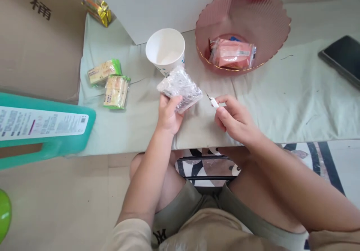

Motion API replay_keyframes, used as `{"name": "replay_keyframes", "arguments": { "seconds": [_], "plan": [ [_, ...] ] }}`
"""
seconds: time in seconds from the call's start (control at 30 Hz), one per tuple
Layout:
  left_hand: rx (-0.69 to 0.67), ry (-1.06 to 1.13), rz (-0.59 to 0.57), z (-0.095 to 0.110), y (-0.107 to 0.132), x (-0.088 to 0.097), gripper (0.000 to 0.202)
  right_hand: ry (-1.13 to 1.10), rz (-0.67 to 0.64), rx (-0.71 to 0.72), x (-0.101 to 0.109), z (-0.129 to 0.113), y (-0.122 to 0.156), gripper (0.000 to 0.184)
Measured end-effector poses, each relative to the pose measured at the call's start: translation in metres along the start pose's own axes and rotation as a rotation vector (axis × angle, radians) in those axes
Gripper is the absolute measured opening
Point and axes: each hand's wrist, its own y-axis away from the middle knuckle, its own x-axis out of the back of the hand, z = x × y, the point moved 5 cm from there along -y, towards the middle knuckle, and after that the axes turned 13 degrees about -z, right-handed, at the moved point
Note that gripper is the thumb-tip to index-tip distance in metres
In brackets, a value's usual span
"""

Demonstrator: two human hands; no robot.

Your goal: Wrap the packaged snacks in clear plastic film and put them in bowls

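Note:
My left hand (168, 113) is closed on a small packet in clear crinkled wrap (180, 87), held just above the pale green table cover (281, 104). To its right, my right hand (234, 119) grips a small white-handled blade tool (213, 101), tip pointing up-left toward the packet and a short gap away from it. A white paper cup (165, 50) stands right behind the packet. A pink scalloped bowl (244, 18) at the back holds a pink wrapped snack (232, 53).
Two green-edged biscuit packets (110, 81) lie at the left. A gold-wrapped packet (97, 9) sits by a cardboard box (36, 44). A teal jug (42, 125) lies at the near left, a dark phone (343, 57) at the far right, a white box (157, 3) behind the cup.

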Motion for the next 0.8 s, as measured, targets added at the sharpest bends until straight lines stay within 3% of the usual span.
{"name": "replay_keyframes", "arguments": {
  "seconds": [0.1, 0.23, 0.33, 0.43, 0.63, 0.8],
  "plan": [
    [-0.051, -0.028, -0.028, -0.003, -0.001, -0.005, 0.039, -0.207, -0.025, -0.071, -0.017, -0.002, -0.011, 0.053],
    [-0.162, -0.193, -0.117, -0.013, -0.003, -0.01, 0.045, -0.328, 0.005, -0.132, -0.022, -0.001, -0.022, 0.049],
    [-0.238, -0.316, -0.238, -0.02, -0.006, -0.013, 0.052, -0.352, 0.031, -0.181, -0.023, -0.003, -0.027, 0.041],
    [-0.283, -0.351, -0.276, -0.022, -0.009, -0.013, 0.051, -0.319, 0.036, -0.223, -0.022, -0.003, -0.028, 0.039],
    [-0.297, -0.254, -0.163, -0.009, -0.006, -0.012, 0.054, -0.214, -0.044, -0.266, -0.023, 0.005, -0.02, 0.041],
    [-0.187, -0.109, 0.05, 0.016, 0.002, 0.012, 0.039, 0.025, -0.226, -0.306, -0.027, 0.004, -0.016, 0.043]
  ]
}}
